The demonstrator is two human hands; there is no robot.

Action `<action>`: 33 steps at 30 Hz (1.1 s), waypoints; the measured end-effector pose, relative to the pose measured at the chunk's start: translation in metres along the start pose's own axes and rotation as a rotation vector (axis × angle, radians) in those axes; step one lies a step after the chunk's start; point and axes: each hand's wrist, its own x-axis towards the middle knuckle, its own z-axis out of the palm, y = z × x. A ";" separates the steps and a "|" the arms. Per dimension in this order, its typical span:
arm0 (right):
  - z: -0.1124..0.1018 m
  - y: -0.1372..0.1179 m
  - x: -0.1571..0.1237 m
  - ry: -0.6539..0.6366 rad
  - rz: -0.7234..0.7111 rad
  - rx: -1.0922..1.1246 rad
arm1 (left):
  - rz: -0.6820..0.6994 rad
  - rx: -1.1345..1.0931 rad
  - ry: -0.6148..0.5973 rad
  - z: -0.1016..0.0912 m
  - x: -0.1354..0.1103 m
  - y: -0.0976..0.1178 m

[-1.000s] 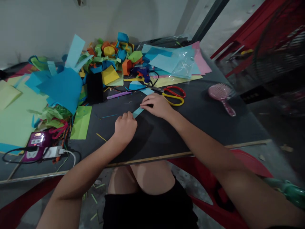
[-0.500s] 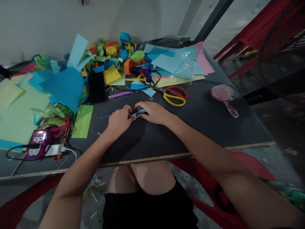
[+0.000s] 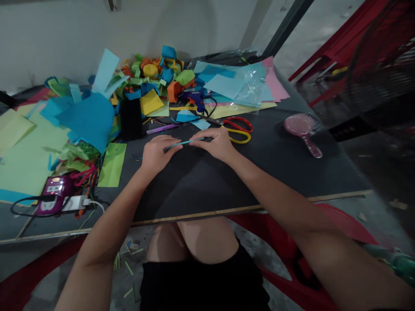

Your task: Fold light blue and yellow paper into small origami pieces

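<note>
Head view: thin blue paper strip (image 3: 186, 142); flat dark tabletop (image 3: 201, 185)

Note the blue paper strip (image 3: 185, 142), edge-on, partly covered by the left hand (image 3: 157, 153) and right hand (image 3: 215, 144); also the yellow scissor handle (image 3: 248, 139), partly behind the right hand. Observe, at the right edge, the fan (image 3: 385, 82), blurred and cut off. Compare the green object (image 3: 403, 265) below, cropped, too unclear to identify. See the pale green sheet (image 3: 19, 172), cropped at left. Regard markings on the purple device (image 3: 61, 185) as illegibly small.
</note>
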 end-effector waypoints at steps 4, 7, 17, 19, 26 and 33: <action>-0.001 0.003 0.001 -0.005 0.025 -0.001 | -0.050 -0.076 -0.070 -0.003 -0.002 0.001; -0.002 0.006 0.002 -0.056 0.064 0.001 | -0.049 -0.023 -0.069 -0.004 -0.001 0.000; 0.000 0.008 -0.001 -0.041 -0.027 -0.124 | 0.012 0.068 -0.064 0.000 0.000 -0.004; 0.001 0.008 -0.001 -0.036 -0.079 -0.146 | 0.024 0.077 -0.060 0.002 -0.001 -0.004; 0.005 0.010 0.000 -0.026 -0.349 -0.367 | 0.091 0.161 -0.028 0.013 -0.006 -0.012; 0.013 0.007 -0.003 -0.101 -0.412 -0.442 | 0.205 0.240 -0.019 0.019 -0.008 -0.012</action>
